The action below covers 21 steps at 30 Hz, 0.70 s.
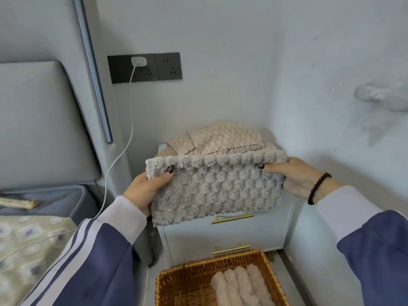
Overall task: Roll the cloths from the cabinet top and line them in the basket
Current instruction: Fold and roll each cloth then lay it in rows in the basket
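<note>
I hold a fluffy grey cloth (216,186) spread in the air in front of the cabinet. My left hand (146,187) pinches its upper left corner and my right hand (295,176) pinches its upper right corner. Its top edge is folded over towards me. Behind it a pile of beige cloths (220,139) lies on the white cabinet top (162,147). On the floor below stands a wicker basket (176,281) with several rolled beige cloths (240,286) lined side by side at its right.
The cabinet has two drawers with gold handles (231,218). A bed with a grey headboard (42,127) stands on the left. A white charger cable (123,151) hangs from the wall socket (144,67). Walls close in the back and right.
</note>
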{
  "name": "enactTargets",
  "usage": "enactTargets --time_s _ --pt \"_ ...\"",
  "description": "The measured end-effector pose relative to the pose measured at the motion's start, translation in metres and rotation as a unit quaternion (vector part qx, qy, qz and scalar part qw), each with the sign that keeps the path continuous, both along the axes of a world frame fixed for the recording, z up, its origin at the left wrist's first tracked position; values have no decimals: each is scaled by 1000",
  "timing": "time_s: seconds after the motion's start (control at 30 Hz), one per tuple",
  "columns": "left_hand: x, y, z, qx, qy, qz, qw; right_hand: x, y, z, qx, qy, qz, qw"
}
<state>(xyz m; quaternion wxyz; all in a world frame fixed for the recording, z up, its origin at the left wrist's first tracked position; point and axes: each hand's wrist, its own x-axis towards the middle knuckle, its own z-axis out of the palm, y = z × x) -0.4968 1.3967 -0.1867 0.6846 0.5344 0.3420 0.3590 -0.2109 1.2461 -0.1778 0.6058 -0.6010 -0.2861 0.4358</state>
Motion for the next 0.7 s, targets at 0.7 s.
enactTargets --time_s 0.7 --pt "10 -49 -13 -127 108 17 986 -85 -18 -28 -77 -316 -202 924"
